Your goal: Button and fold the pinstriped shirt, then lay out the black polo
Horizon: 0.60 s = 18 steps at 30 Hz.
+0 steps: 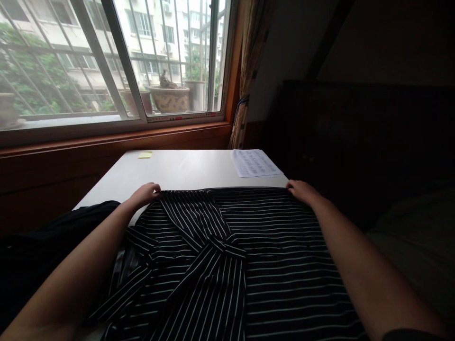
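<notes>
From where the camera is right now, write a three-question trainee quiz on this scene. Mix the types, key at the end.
1. True or false: the left hand and the right hand both grip the far edge of the striped garment.
2. The printed papers lie nearer to which hand? A) left B) right
3. Fill in the colour: the small note on the white table is ____.

Key: 1 true; 2 B; 3 yellow.

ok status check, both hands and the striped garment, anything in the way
Left hand and right hand pinching far edge of black, white-striped fabric garment. Edge stretched between them. White printed paper sheets just beyond, clear of it.
</notes>
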Motion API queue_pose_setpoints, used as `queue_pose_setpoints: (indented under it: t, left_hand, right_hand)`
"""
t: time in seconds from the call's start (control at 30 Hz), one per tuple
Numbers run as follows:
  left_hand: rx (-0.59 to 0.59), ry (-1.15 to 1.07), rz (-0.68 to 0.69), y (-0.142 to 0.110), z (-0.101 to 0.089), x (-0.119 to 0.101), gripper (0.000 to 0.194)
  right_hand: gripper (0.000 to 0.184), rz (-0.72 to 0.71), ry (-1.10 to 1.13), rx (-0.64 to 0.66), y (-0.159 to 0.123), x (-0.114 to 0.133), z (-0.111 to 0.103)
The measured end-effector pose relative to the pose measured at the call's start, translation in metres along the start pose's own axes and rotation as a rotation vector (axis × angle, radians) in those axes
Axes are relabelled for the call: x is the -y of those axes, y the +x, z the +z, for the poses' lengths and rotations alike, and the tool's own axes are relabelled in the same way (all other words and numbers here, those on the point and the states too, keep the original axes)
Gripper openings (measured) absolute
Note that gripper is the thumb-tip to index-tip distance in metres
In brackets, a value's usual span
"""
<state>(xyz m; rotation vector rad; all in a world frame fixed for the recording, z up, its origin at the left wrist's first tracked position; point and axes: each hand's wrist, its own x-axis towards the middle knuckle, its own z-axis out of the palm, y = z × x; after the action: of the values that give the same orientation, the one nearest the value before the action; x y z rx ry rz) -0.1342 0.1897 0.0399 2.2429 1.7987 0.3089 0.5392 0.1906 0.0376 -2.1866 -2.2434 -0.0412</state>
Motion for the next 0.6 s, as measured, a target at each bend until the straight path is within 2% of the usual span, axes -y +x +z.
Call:
queue_pose_setpoints:
  t: [0.13, 0.33, 0.5, 0.6]
  left_hand:
    - [-0.024, -0.079, -0.029, -0.007, -0.007, -0.007, 0.022]
    - [-0.038, -0.244, -0.046, -0.026, -0.029, -0.02, 0.025]
    - [-0.044, -0.344, -0.015, -0.058, -0.058, -0.035, 0.037]
    - [-0.056, -0.373, 0.029, -0.083, -0.076, -0.047, 0.037]
  right_hand:
    - [0.027, -0.003, 0.019, -0.036, -0.005, -0.001, -0.012]
    - [0.026, -0.114, 0.073, -0.089, -0.023, -0.002, -0.035]
    - [0.026, -0.129, 0.156, -0.146, -0.062, -0.009, -0.057]
    - [0.025, -0.091, 0.196, -0.171, -0.092, -0.014, -0.069]
